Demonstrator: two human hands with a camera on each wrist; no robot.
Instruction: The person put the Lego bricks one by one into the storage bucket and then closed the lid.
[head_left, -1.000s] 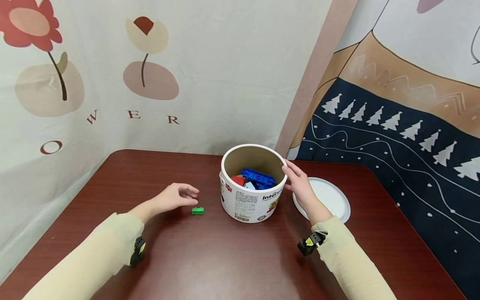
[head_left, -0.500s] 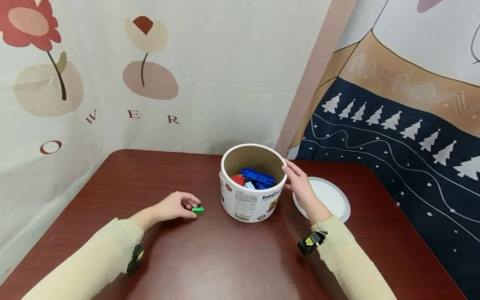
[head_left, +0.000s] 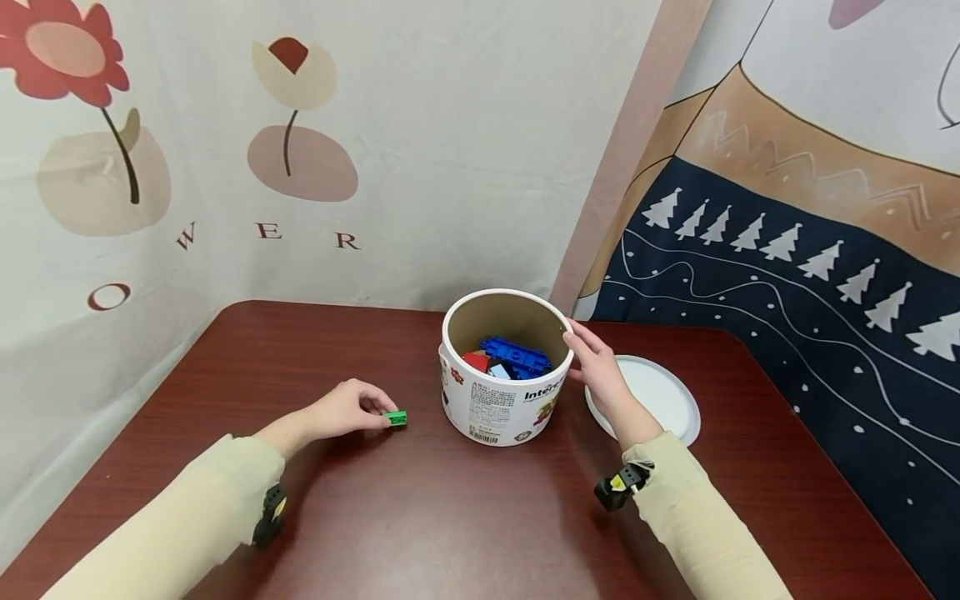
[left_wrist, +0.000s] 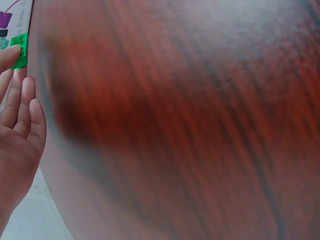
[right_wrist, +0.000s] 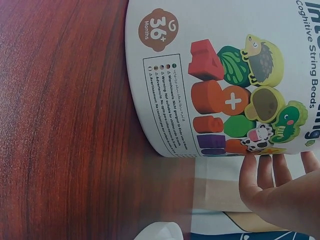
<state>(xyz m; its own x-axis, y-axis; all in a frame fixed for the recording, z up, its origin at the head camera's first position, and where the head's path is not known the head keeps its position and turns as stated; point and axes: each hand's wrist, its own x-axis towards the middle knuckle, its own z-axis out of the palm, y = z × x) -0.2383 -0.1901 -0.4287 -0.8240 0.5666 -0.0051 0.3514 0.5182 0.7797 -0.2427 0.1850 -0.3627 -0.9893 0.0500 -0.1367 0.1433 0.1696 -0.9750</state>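
A small green toy brick (head_left: 397, 418) is pinched between the thumb and fingers of my left hand (head_left: 352, 410), low over the table. In the left wrist view, the green brick (left_wrist: 20, 50) shows at the upper left, with the other fingers extended below it. To its right stands a white round bucket (head_left: 502, 408), uncovered, with a blue toy piece (head_left: 517, 357) and a red piece (head_left: 476, 360) inside. My right hand (head_left: 603, 375) rests against the bucket's right side near the rim. Its fingers touch the printed wall in the right wrist view.
A round white lid (head_left: 660, 396) lies on the dark red-brown table (head_left: 450, 517), right of the bucket and partly behind the right forearm. A pale printed cloth (head_left: 420, 167) hangs behind the table, and a dark blue patterned cloth (head_left: 750, 292) hangs along the right.
My left hand has come down to the green brick and now pinches it, tilting it slightly. The right hand and bucket have stayed in place.
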